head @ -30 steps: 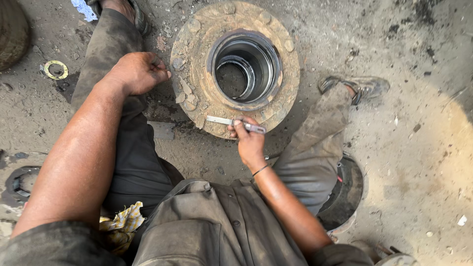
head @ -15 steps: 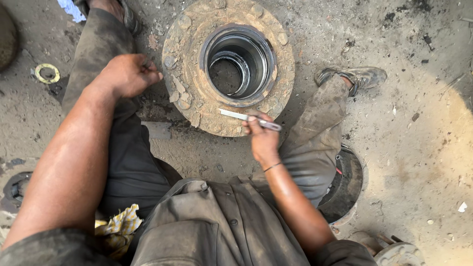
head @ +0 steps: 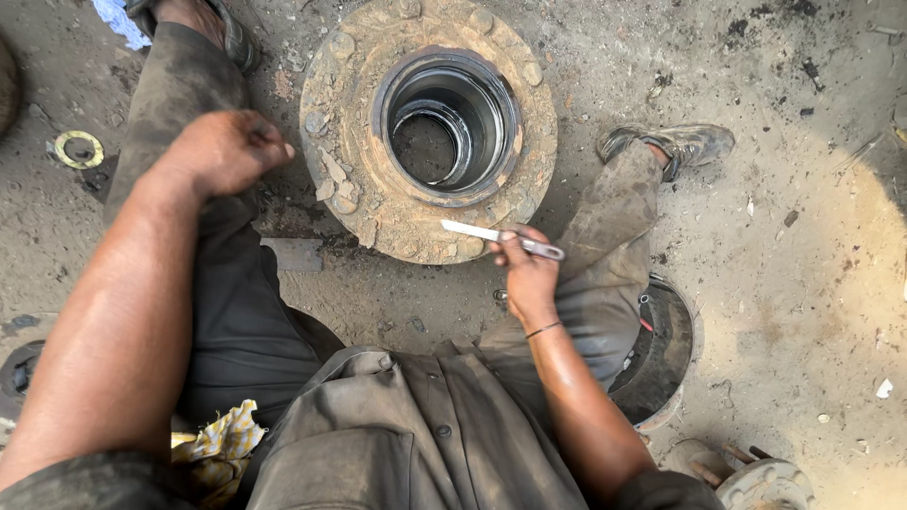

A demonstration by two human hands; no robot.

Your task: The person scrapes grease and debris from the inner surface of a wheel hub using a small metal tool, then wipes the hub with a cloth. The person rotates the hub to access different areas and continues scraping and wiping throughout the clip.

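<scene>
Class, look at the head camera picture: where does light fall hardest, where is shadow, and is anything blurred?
Head view: sunlight washes out the ground at right; the wheel hub and its bore sit in even shade; the left hand looks slightly soft; the right hand and its metal blade are sharp, the blade catching a pale glint.

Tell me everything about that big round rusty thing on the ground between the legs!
The big round metal hub lies flat on the dirty ground between the person's legs. Its wide flange looks rusty and caked with dried mud, with rounded stud heads around the rim. The middle is a deep, open, shiny steel bore with stepped rings inside. The right hand holds a slim metal blade whose tip lies over the near rim. The left hand is beside it; I cannot tell if it touches.
</scene>
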